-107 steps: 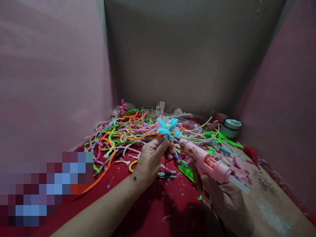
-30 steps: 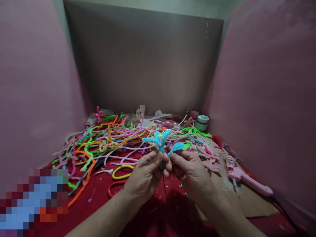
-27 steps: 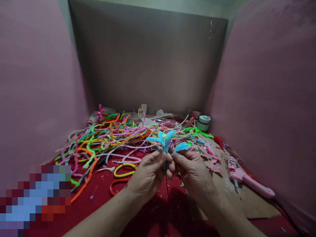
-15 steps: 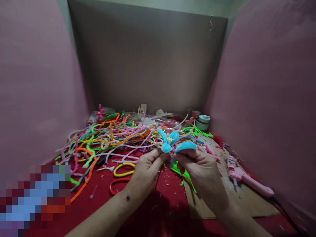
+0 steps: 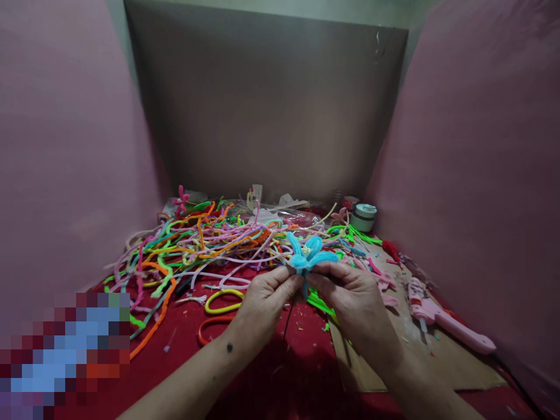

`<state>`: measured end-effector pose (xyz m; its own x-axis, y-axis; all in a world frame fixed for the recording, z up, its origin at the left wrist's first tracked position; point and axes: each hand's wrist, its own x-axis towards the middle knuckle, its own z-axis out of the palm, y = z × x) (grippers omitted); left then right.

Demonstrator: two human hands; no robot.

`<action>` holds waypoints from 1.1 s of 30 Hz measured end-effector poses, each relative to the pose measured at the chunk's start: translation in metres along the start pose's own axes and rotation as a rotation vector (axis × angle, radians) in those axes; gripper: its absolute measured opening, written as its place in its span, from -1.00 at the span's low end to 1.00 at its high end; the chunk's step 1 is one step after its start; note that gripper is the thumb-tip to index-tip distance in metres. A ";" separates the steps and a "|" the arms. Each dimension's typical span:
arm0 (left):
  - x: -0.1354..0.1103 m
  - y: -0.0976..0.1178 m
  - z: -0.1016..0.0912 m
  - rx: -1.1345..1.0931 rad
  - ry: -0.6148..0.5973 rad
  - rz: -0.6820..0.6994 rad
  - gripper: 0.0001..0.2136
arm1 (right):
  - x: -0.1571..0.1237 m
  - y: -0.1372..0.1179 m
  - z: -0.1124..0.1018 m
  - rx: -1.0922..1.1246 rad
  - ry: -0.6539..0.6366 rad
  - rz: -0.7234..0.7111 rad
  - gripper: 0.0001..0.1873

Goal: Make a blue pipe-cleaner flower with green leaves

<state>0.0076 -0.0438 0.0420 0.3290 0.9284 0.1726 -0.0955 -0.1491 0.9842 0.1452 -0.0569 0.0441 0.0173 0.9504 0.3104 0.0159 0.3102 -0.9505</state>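
Between both hands, in the middle of the head view, is a blue pipe-cleaner flower (image 5: 311, 249) with several looped petals and a pale yellow centre. My left hand (image 5: 272, 291) is closed, thumb and fingers pinching the flower's base from the left. My right hand (image 5: 352, 297) pinches a blue petal against the base from the right. The fingertips hide the exact joint between petal and base. Below the flower, bright green pipe cleaners (image 5: 321, 301) lie partly behind my right hand.
A tangle of coloured pipe cleaners (image 5: 219, 239) spreads across the red cloth (image 5: 258, 385). Scissors with yellow and red handles (image 5: 224, 303) lie by my left wrist. On the right, a pink glue gun (image 5: 455, 326) rests on cardboard (image 5: 371, 373). A pale green jar (image 5: 364, 217) stands behind.
My right hand has brought the separate blue petal leftward against the flower, and the two pieces now touch. My left hand keeps its pinch. The whole view has shifted slightly.
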 end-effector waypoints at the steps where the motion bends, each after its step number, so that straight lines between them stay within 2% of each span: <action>1: 0.000 -0.001 0.000 0.019 -0.001 -0.005 -0.80 | 0.000 0.000 0.000 -0.022 0.001 -0.013 -0.86; 7: 0.000 -0.005 -0.003 0.060 -0.040 -0.009 -0.80 | 0.001 0.000 0.001 -0.021 0.005 -0.035 -0.85; 12: 0.001 -0.004 -0.006 0.064 -0.055 -0.006 -0.82 | 0.005 0.008 0.000 0.199 -0.038 0.079 -0.87; 18: 0.001 -0.003 -0.007 0.056 -0.084 0.009 -0.82 | 0.008 0.024 0.001 0.342 -0.119 0.110 -0.84; 21: 0.001 -0.004 -0.006 0.028 -0.098 0.008 -0.83 | 0.006 0.030 0.004 0.455 -0.105 0.153 -0.84; 27: 0.001 -0.006 -0.006 -0.011 -0.115 -0.021 -0.83 | 0.001 0.035 0.009 0.579 -0.081 0.110 -0.95; 33: 0.001 -0.006 -0.008 -0.082 -0.226 -0.083 -0.77 | 0.002 0.030 0.006 0.594 -0.181 0.127 -0.87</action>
<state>0.0013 -0.0391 0.0359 0.5396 0.8353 0.1053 -0.1327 -0.0391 0.9904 0.1400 -0.0453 0.0167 -0.1876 0.9530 0.2380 -0.5341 0.1044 -0.8390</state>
